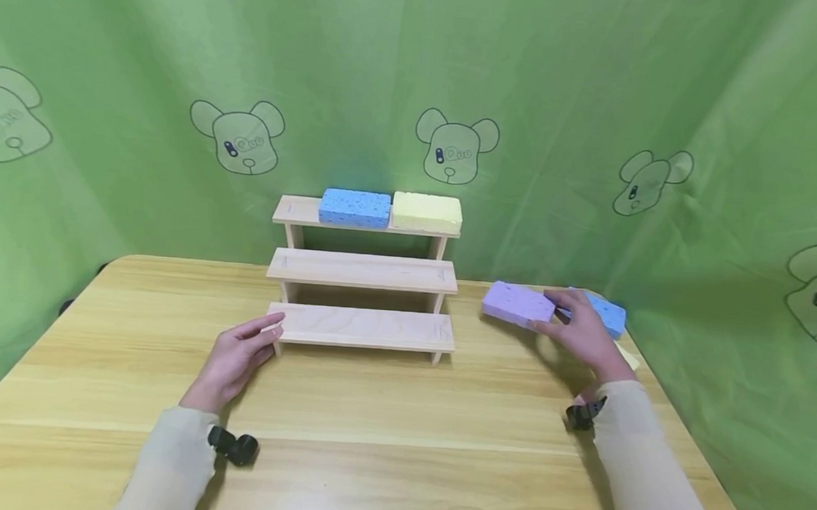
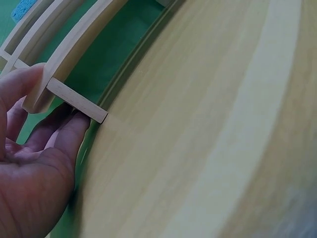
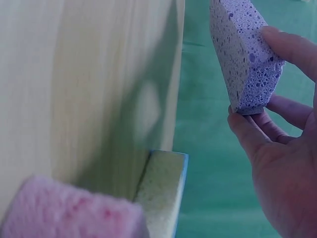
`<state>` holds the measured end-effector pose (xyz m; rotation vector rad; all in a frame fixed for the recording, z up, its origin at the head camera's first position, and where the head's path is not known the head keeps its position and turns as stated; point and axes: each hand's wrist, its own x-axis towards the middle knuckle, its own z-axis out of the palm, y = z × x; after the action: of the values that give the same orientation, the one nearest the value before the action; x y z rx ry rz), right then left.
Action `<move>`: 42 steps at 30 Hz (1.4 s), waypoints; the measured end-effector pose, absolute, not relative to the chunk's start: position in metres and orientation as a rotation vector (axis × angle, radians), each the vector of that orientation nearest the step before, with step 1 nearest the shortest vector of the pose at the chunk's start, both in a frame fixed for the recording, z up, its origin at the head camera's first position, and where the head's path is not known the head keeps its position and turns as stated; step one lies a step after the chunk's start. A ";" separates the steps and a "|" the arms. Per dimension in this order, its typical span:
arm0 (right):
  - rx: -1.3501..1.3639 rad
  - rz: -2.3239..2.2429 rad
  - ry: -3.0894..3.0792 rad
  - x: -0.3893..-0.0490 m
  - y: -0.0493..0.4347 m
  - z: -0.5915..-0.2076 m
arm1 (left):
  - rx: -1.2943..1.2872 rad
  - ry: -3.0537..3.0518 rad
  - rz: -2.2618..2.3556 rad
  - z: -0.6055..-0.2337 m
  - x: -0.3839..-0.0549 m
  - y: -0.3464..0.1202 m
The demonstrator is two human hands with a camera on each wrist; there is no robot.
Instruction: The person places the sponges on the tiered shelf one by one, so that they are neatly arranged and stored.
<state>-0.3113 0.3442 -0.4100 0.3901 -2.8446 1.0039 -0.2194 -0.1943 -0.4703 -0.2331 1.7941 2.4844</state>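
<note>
My right hand (image 1: pixel 582 335) pinches a purple sponge (image 1: pixel 514 304) by its right end, holding it above the table right of a three-step wooden display stand (image 1: pixel 359 326). In the right wrist view the thumb lies on one face of the purple sponge (image 3: pixel 242 59) and the fingertips on the opposite side. With my left hand (image 1: pixel 231 360) I grip the left end of the stand's lowest step; the left wrist view has the thumb over its edge and fingers underneath. A blue sponge (image 1: pixel 354 208) and a yellow sponge (image 1: pixel 427 213) sit side by side on the top step.
Another blue sponge (image 1: pixel 608 315) lies on the table behind my right hand. Partly hidden by that arm are a second yellow sponge (image 1: pixel 626 356) and a pink sponge (image 3: pixel 74 210). Green curtains (image 1: pixel 363 68) enclose the wooden table (image 1: pixel 399 432) at the back and sides.
</note>
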 end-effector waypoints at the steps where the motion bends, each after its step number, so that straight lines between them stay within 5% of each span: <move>1: 0.397 1.000 -2.838 -0.309 0.345 -0.409 | -0.235 1.794 2.484 -0.470 -0.219 -0.194; 42: 0.572 1.475 -2.550 -0.270 0.314 -0.370 | -0.245 1.796 2.500 -0.471 -0.221 -0.193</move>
<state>-0.2697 0.3142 -0.3705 0.5715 -2.5499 1.4751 -0.2208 -0.1934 -0.4707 -0.2450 1.7956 2.4999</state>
